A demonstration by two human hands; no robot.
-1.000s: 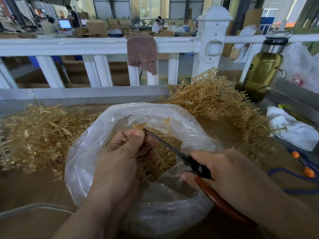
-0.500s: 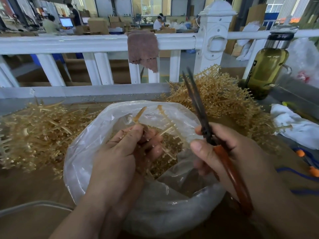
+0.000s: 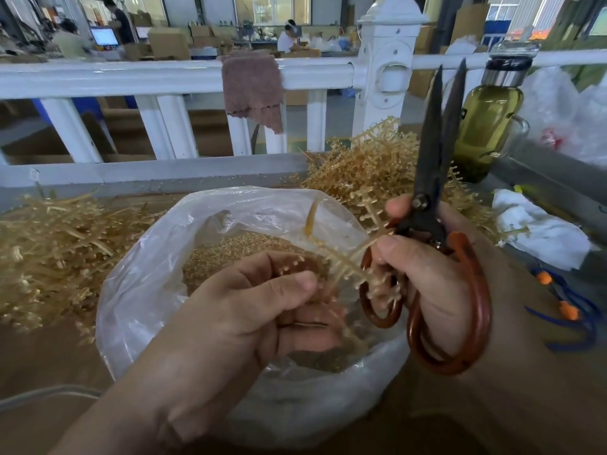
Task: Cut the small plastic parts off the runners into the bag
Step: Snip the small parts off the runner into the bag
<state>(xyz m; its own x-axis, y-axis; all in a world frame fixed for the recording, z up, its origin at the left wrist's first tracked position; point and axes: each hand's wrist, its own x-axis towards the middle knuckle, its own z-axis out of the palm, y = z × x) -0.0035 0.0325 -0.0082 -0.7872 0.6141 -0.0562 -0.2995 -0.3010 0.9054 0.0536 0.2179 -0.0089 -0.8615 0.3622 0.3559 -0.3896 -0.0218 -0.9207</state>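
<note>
A: Status, left to right?

B: Far left is a heap of bare runners (image 3: 49, 244). They look stripped and lie well apart from the work. Next is the bag (image 3: 144, 257), mouth open, with cut parts (image 3: 236, 247) heaped inside.

A: And the left hand?

B: The left hand (image 3: 236, 320) is over the bag mouth. Its fingers are curled round the lower end of a runner (image 3: 345, 262), with the thumb (image 3: 289, 285) pressed across on top. It's slightly blurred, so I can't tell the exact contact. The runner slants up to the right and still has parts on its branches.

A: What changed in the last second?

B: The scissors (image 3: 433, 178) were down in the bag with their tips at the runner beside the left thumb. Now they're out, blades upright and a little apart, above the bag's right rim. The right hand (image 3: 430, 277) has its fingers curled through the orange handle loops. The runner's upper end touches those fingers, but I can't tell whether they pinch it.

A: Meaning?

B: My read is that cutting has paused while the runner gets turned or re-gripped for the next row. Nothing is dropping into the bag right now.

A: How much is left?

B: There's a big uncut pile (image 3: 371, 162) behind the right hand, beside the bottle (image 3: 486, 126), so it's far from done. The runner needs to stay over the bag mouth for the next cut.
</note>
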